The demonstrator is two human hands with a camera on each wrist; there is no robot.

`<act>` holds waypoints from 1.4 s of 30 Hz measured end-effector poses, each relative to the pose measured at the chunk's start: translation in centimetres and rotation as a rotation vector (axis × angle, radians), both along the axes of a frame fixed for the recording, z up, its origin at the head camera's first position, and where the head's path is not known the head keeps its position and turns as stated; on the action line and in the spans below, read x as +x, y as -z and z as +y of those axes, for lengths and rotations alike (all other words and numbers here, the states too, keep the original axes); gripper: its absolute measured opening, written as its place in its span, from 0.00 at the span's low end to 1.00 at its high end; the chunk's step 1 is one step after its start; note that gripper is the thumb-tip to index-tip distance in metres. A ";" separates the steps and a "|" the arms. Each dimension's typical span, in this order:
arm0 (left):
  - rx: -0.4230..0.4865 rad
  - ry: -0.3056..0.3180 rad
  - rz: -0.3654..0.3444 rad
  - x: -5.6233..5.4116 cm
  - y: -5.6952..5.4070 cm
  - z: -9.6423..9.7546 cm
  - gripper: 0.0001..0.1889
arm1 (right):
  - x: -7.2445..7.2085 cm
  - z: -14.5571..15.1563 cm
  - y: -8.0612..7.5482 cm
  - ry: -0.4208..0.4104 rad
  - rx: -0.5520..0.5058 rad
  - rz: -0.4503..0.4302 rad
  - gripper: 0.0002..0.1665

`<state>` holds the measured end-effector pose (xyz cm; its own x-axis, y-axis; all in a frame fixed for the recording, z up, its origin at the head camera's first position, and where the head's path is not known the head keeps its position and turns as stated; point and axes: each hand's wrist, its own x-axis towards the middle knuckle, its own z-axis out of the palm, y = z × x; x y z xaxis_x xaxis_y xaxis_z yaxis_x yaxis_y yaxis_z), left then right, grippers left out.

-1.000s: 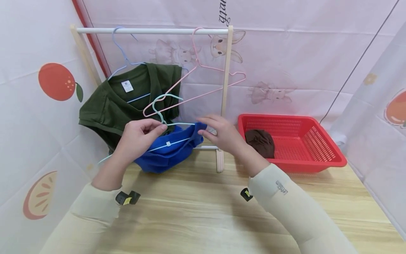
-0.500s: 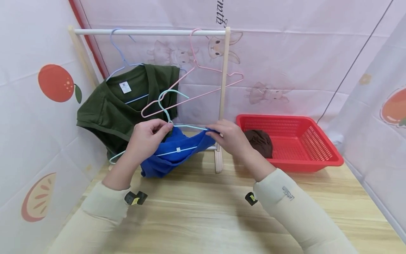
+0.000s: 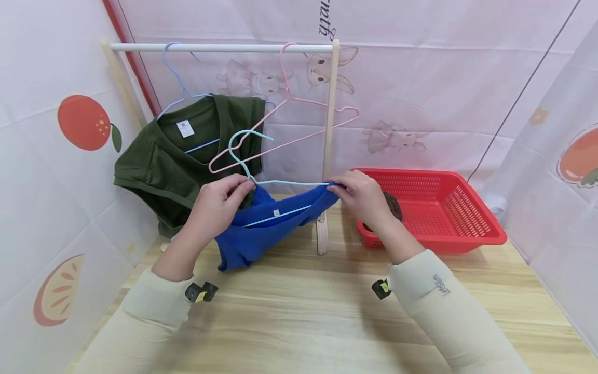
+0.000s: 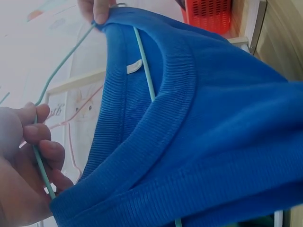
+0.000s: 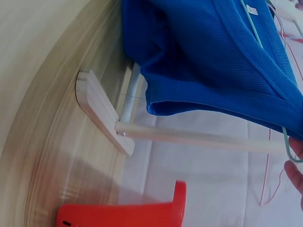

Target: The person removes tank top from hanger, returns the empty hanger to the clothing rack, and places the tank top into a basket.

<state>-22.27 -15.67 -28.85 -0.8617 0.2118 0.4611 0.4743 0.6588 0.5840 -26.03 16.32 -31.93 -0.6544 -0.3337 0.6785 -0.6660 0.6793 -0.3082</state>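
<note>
A blue shirt point(image 3: 266, 234) with a ribbed neckline hangs on a mint-green hanger point(image 3: 294, 182), whose hook points up. My left hand point(image 3: 217, 205) pinches the hanger at the base of its hook. At the opposite shoulder, my right hand point(image 3: 364, 195) pinches the shirt's edge around the hanger's arm. In the left wrist view, the hanger's lower bar runs behind the collar past a small white tag point(image 4: 134, 66). The right wrist view shows the hanger's curved end point(image 5: 289, 151) poking out of the shirt beside the right fingertips.
Behind stands a clothes rack with a white rail point(image 3: 224, 48), bearing a dark green shirt point(image 3: 154, 156) on a blue hanger and a bare pink hanger point(image 3: 299, 140). A red basket point(image 3: 448, 241) with a brown cloth point(image 3: 393, 205) stands at the right on the wooden table point(image 3: 303, 311).
My right hand has moved right, pulling the blue shirt's shoulder outward along the hanger until it reaches the arm's end. The left hand has shifted slightly right, still holding the hanger.
</note>
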 end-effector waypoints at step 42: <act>0.114 -0.088 -0.049 -0.2 0.4 0.5 0.22 | 0.0 2.3 0.5 0.005 -0.482 -0.264 0.16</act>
